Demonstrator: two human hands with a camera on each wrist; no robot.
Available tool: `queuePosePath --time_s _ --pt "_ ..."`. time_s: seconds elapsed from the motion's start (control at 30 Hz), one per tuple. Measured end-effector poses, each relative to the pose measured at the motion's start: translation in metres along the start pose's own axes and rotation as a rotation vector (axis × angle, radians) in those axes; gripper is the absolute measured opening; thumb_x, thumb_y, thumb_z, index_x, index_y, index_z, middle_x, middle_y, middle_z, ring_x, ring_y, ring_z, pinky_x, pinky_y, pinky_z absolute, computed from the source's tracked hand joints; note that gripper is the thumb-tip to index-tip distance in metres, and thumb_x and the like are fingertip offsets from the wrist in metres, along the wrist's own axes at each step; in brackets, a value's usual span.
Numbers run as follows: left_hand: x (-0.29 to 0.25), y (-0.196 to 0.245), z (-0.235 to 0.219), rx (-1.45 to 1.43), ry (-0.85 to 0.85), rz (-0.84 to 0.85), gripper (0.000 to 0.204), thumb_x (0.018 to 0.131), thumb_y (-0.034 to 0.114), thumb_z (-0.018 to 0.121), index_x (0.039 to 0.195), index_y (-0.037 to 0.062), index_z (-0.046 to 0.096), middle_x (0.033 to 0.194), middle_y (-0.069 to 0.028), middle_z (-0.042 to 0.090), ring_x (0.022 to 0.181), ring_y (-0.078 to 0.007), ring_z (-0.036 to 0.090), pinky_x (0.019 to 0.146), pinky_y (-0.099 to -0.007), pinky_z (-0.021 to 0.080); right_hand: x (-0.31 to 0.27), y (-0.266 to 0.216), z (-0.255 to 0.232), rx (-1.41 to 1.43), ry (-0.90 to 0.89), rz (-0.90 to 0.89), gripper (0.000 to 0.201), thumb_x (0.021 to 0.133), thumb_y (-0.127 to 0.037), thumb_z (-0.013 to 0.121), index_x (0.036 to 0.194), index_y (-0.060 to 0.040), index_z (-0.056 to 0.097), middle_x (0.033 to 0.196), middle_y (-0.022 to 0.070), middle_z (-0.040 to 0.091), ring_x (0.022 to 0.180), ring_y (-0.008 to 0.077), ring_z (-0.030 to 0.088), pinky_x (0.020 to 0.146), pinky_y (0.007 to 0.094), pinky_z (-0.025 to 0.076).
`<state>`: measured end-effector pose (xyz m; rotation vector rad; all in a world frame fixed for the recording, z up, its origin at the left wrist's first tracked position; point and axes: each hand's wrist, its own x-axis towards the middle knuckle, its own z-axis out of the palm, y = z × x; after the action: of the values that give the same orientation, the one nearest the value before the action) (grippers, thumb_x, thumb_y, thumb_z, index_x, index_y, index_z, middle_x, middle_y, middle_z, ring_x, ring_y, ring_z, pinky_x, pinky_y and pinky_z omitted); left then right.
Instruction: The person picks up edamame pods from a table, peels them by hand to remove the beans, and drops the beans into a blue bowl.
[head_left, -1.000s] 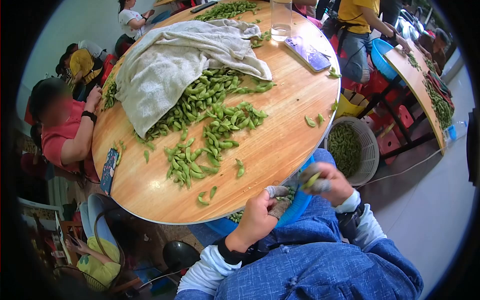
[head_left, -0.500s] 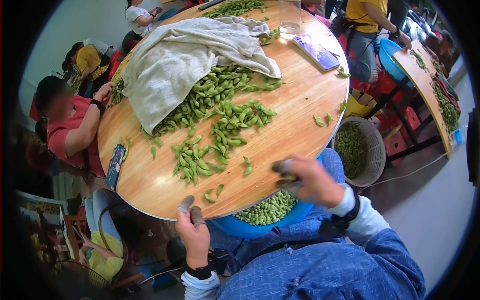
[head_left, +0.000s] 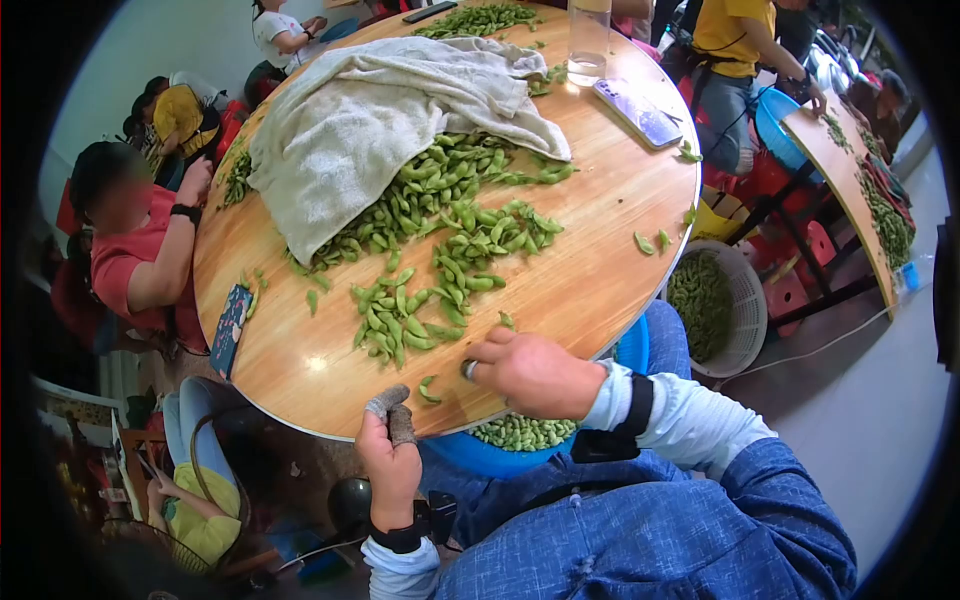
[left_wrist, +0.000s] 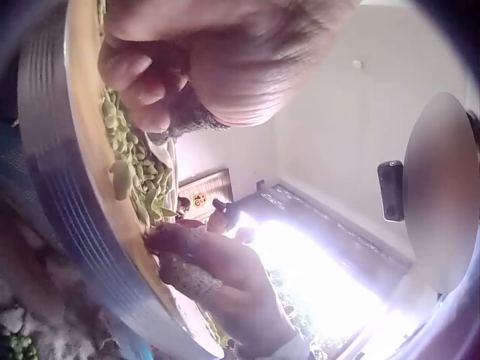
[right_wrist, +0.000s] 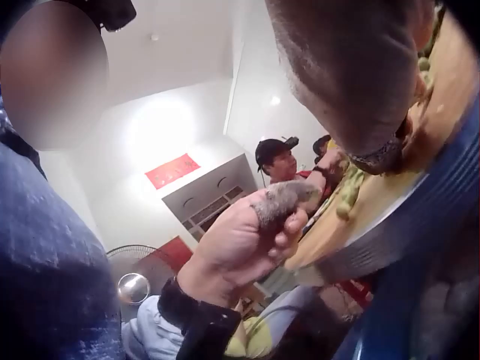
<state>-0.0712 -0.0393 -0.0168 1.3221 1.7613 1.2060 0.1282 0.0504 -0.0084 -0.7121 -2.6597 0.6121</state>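
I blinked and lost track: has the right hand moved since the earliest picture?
Yes: in the head view, the right hand has moved left, away from the white basket.

One round tabletop (head_left: 590, 290), one cloth (head_left: 350, 135), one glass (head_left: 588, 45) far right, one white basket (head_left: 750, 312) right, pods (head_left: 450, 182) too many to count.

Before you, the round wood-grain surface (head_left: 580, 285) bore a heap of green edamame pods (head_left: 440, 190), partly covered by a crumpled, pale towel (head_left: 350, 140). Looser pods (head_left: 400, 325) lay nearer you. Right of the towel stood a clear tumbler (head_left: 589, 45) beside a purple phone (head_left: 638, 113); a dark, patterned rectangular object (head_left: 230, 332) lay at your left rim.
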Motion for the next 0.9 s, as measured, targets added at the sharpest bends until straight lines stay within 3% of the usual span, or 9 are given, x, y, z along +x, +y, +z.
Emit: queuePosePath --time_s 0.07,0.17,0.3,0.4,0.57,0.7,0.73,0.83,0.9 --pt "0.001 0.003 0.0 0.032 -0.024 0.004 0.019 0.083 -0.003 0.044 0.1 -0.0037 0.053 0.081 -0.0034 0.054 0.07 -0.0083 0.048 0.065 -0.0216 0.041 -0.007 0.003 -0.004 -0.014 0.081 0.034 0.033 0.056 -0.003 0.059 0.089 -0.0025 0.057 0.099 0.0116 0.053 0.087 0.027 0.051 0.07 0.0339 0.047" --pt "0.001 0.003 0.0 -0.107 0.051 0.008 0.02 0.083 -0.003 0.043 0.101 -0.0035 0.052 0.081 -0.0032 0.054 0.068 -0.0073 0.046 0.064 -0.0205 0.04 0.003 -0.014 0.006 0.052 0.191 -0.089 0.028 0.06 -0.007 0.058 0.089 -0.0039 0.058 0.098 0.0112 0.053 0.087 0.0265 0.051 0.069 0.0343 0.047" --pt "0.0 0.018 0.003 -0.071 0.111 0.008 0.022 0.082 -0.005 0.042 0.102 -0.0039 0.052 0.085 -0.0041 0.055 0.069 -0.0066 0.046 0.063 -0.0187 0.039 0.03 -0.034 0.031 0.052 -0.006 -0.176 0.023 0.068 -0.015 0.054 0.088 -0.0051 0.058 0.1 0.0095 0.051 0.086 0.0246 0.05 0.066 0.0323 0.047" --pt "0.0 0.002 -0.002 -0.092 0.04 0.019 0.021 0.082 -0.005 0.043 0.101 -0.0037 0.052 0.086 -0.0045 0.055 0.069 -0.0063 0.046 0.062 -0.0181 0.039 0.025 -0.024 0.023 -0.04 -0.074 -0.071 0.025 0.067 -0.014 0.055 0.091 -0.006 0.058 0.099 0.0087 0.05 0.087 0.0238 0.049 0.065 0.0323 0.047" --pt "0.001 -0.005 0.0 -0.113 -0.021 0.025 0.018 0.083 -0.002 0.048 0.101 -0.0027 0.052 0.082 -0.0032 0.055 0.067 -0.0058 0.046 0.061 -0.0181 0.039 -0.035 0.048 -0.016 -0.183 0.084 0.183 0.032 0.061 -0.008 0.058 0.093 -0.0056 0.056 0.108 0.0087 0.049 0.093 0.0273 0.049 0.077 0.0362 0.044" --pt "0.001 0.002 0.01 -0.005 -0.178 0.038 0.014 0.082 0.002 0.054 0.096 -0.0012 0.057 0.08 -0.0032 0.059 0.07 -0.0079 0.053 0.064 -0.0201 0.043 -0.107 0.113 -0.062 -0.271 0.443 0.439 0.022 0.059 0.005 0.052 0.08 0.0004 0.055 0.099 0.0153 0.055 0.089 0.0349 0.051 0.078 0.0385 0.043" --pt "-0.001 0.009 0.011 0.001 -0.266 -0.069 0.011 0.08 0.004 0.058 0.09 -0.0015 0.06 0.076 -0.0045 0.062 0.07 -0.0101 0.057 0.064 -0.0225 0.046 -0.124 0.115 -0.077 -0.391 0.496 0.578 0.018 0.06 0.005 0.052 0.078 0.0019 0.055 0.101 0.0189 0.055 0.091 0.0361 0.051 0.079 0.039 0.043" --pt "-0.004 0.025 0.011 0.023 -0.486 -0.03 0.01 0.077 0.004 0.06 0.086 -0.002 0.061 0.072 -0.0065 0.063 0.066 -0.0115 0.058 0.061 -0.0239 0.047 -0.173 0.12 -0.101 -0.537 0.641 0.771 0.023 0.067 0.003 0.052 0.089 0.0011 0.06 0.102 0.0225 0.053 0.094 0.0384 0.051 0.081 0.0411 0.042" --pt "0.004 0.03 0.01 0.144 -0.459 0.077 0.011 0.073 0.002 0.062 0.084 -0.0025 0.062 0.072 -0.0128 0.062 0.063 -0.0177 0.06 0.058 -0.0263 0.046 -0.199 0.121 -0.099 -0.395 0.758 0.772 0.025 0.068 0.004 0.051 0.092 0.0021 0.058 0.094 0.0222 0.056 0.089 0.0369 0.053 0.078 0.0371 0.043"
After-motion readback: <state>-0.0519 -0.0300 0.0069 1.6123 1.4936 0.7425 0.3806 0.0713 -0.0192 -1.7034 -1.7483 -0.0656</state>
